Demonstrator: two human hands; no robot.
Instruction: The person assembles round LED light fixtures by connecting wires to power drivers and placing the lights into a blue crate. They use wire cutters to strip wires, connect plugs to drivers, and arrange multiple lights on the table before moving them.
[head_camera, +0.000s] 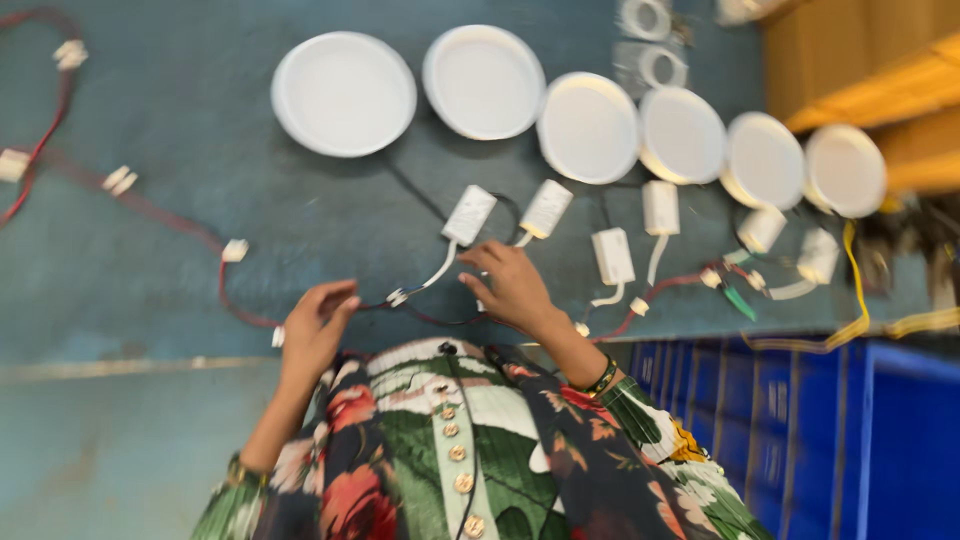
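While our left hand (315, 325) pinches the red-and-black cable (372, 306), our right hand's (512, 285) fingers rest spread on the bench (160, 200) near a white driver box (469, 214); the blue crate's (850, 430) contents are hidden.

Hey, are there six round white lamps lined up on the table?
Yes, six round white lamps lie in a row across the blue-grey table, beyond both hands.
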